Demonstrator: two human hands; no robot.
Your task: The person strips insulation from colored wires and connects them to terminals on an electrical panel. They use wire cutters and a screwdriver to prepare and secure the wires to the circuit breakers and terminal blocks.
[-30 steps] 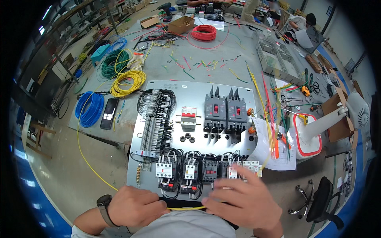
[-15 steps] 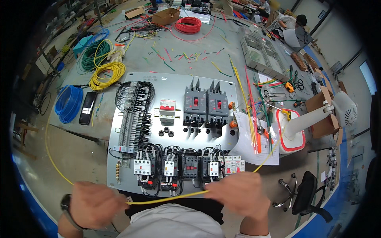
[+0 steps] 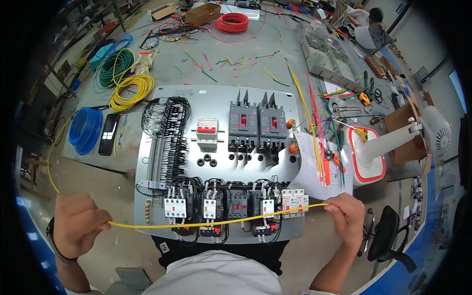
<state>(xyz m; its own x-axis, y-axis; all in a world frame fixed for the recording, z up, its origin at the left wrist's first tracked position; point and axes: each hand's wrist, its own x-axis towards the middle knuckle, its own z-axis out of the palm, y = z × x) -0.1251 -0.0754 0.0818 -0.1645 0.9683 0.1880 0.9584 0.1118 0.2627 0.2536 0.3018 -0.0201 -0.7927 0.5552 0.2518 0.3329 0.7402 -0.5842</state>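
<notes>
A length of yellow wire runs between my two hands, nearly straight, across the front edge of a grey metal mounting plate. My left hand is closed on the wire at the lower left, and the wire trails from it up the left side. At the right, my right hand pinches the wire near its end. Beneath the wire, several contactors and small breakers line the plate's front. Behind them sit two large grey circuit breakers, a smaller breaker and a terminal strip with black wires.
Yellow, green and blue wire coils lie left beside a black phone. A red coil is at the back. A white fan, papers and a parts box stand right.
My hands have moved apart, left hand to the left and right hand to the right and up. The wire stretch between them is longer, and its right end now shows at my right hand.
</notes>
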